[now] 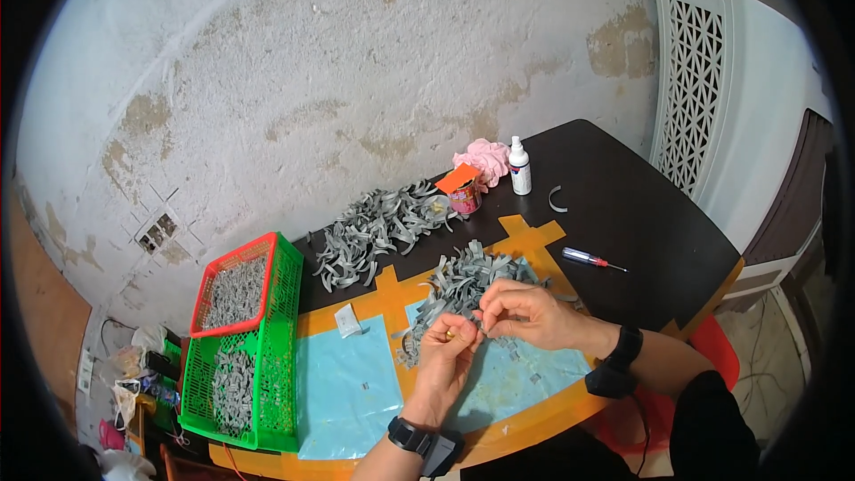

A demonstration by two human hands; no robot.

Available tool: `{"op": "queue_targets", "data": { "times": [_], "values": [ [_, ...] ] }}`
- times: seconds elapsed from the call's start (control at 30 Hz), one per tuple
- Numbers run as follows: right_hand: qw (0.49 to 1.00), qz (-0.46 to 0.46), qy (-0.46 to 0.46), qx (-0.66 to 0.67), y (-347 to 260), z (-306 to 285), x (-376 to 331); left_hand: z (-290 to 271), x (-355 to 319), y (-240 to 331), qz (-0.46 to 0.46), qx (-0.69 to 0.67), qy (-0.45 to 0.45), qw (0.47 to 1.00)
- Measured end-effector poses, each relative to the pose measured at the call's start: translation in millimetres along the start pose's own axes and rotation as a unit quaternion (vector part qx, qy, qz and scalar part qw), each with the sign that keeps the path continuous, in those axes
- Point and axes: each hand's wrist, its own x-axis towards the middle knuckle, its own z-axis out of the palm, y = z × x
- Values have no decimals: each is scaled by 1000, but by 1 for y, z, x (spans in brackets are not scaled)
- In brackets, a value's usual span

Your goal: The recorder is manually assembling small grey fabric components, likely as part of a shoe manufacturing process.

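My left hand [447,358] and my right hand [527,313] meet fingertip to fingertip over the near side of the table. Both are closed in a pinch. What lies between the fingertips is too small to make out. Right behind them, partly covered by my hands, a heap of curved grey strips [472,274] rests on the light blue sheet [517,392]. Small grey bits [410,352] lie beside my left hand. A second, larger pile of grey strips [374,232] sits farther back toward the wall.
At left, a red basket [272,289] and a green basket [267,383] hold small grey pieces. Orange tape [392,289] edges the sheets. Behind stand a tin [465,200], pink cloth [485,160] and white spray bottle [520,169]. A screwdriver [588,257] lies at right.
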Motion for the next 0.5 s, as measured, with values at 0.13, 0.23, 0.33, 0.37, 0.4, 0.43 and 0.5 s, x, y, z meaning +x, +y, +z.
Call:
{"op": "queue_targets", "data": {
  "times": [0.13,0.23,0.33,0.37,0.4,0.43,0.5],
  "values": [
    [1000,11,-2,16,-1,1,-1,2,1,0,24,35,-19,999],
    [981,71,5,182,1,0,-1,19,-1,3,57,63,10,996],
    [971,126,4,201,-7,2,0,19,-2,6,77,114,24,990],
    [965,139,6,221,-8,2,-1,14,-3,6,80,158,4,984],
    [958,153,8,241,-8,2,-1,11,-4,7,83,203,-16,975],
    [958,153,9,241,-7,2,-2,11,-3,8,82,203,-16,976],
    [952,144,9,269,-3,-1,-4,14,-2,10,102,235,-8,967]
  ]
}}
